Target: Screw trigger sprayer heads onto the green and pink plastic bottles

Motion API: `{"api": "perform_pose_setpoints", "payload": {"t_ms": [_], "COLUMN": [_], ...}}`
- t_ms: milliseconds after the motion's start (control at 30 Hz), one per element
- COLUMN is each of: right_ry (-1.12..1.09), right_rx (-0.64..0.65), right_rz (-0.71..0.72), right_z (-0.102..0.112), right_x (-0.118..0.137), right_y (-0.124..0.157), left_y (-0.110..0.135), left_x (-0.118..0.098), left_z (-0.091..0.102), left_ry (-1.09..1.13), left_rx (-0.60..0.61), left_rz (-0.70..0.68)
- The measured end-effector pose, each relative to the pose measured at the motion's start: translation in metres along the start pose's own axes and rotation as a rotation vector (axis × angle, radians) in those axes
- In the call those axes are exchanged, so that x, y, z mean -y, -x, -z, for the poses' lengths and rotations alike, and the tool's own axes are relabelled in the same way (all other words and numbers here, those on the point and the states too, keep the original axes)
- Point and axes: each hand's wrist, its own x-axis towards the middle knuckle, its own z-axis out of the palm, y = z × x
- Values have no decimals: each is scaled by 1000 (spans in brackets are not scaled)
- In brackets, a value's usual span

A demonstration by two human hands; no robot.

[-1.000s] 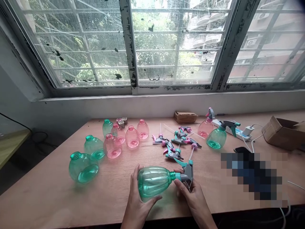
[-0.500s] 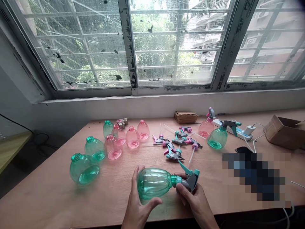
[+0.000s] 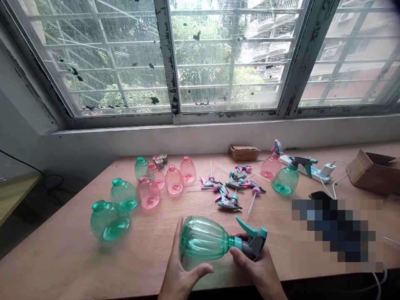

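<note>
Green bottle (image 3: pixel 204 238) lies along 9–3 o'clock, base cupped in wide-spread left hand (image 3: pixel 178 273), 3-o'clock spray head (image 3: pixel 255 245) gripped by right hand (image 3: pixel 261 271)

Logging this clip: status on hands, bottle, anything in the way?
Left hand cupped at base of green bottle; right hand gripping its spray head. Bottle sideways between hands. Loose spray heads beyond, not in the way.

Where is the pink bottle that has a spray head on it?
In the head view, the pink spray bottle stands toward the back right of the table, just left of and behind the standing green spray bottle.
</note>
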Motion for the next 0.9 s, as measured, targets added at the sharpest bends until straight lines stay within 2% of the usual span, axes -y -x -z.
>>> {"api": "perform_pose_setpoints", "payload": {"t_ms": [100, 233, 367, 500, 700, 900], "right_ry": [51, 29, 5, 24, 2, -38], "right_rx": [20, 41, 37, 66, 117, 86], "right_rz": [44, 17, -7, -19, -39, -13], "right_z": [0, 1, 0, -2, -1, -1], "right_x": [-1, 1, 4, 5, 5, 6], "right_y": [1, 1, -1, -1, -2, -6], "left_y": [-2, -1, 2, 1, -1, 1], "left_x": [5, -1, -6, -1, 2, -7], "left_z": [5, 5, 0, 1, 6, -7], "left_ry": [70, 19, -1, -4, -72, -117], "left_rx": [31, 55, 33, -31, 9, -20], "left_rz": [24, -22, -2, -34, -49, -112]}}
